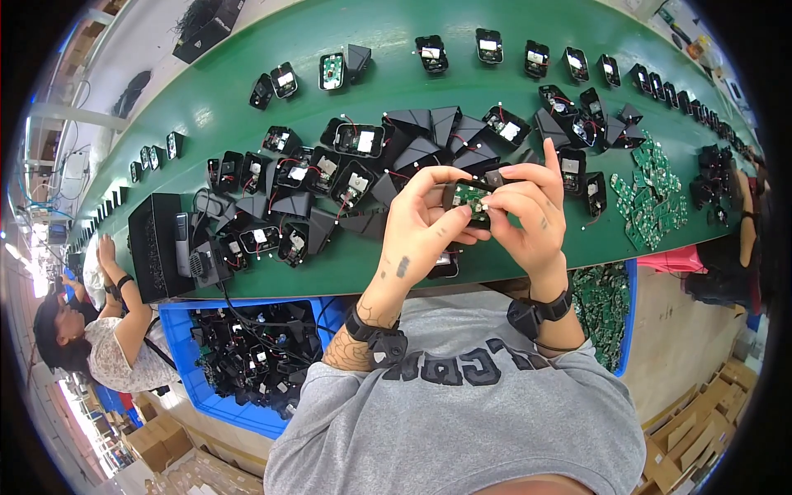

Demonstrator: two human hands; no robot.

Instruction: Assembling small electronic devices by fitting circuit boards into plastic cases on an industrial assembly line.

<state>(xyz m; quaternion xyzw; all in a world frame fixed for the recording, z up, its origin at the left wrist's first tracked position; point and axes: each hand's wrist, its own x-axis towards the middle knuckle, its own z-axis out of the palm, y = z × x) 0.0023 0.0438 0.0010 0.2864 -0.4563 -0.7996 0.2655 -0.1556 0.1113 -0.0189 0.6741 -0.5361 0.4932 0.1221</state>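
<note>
A black plastic housing (450, 196) with a green circuit board (469, 194) in it is held up between my hands, over the table's near edge. My left hand (422, 221) is closed round the housing's left side, its thumb pressing on the board's lower part. From the right, my right hand (530, 216) has thumb and fingertips closed at the board's right edge, beside a small white part; one finger points up. Whether the fingertips pinch a wire plug there is too small to tell. Beyond my hands lie several open black housings (355, 183) with red wires.
Loose green circuit boards (652, 194) are heaped on the green table (396, 78) at right. Rows of housings (488, 46) line its far side. Blue bins (239, 417) with black parts and boards stand below the near edge. A black box (157, 247) and a co-worker (124, 338) are at left.
</note>
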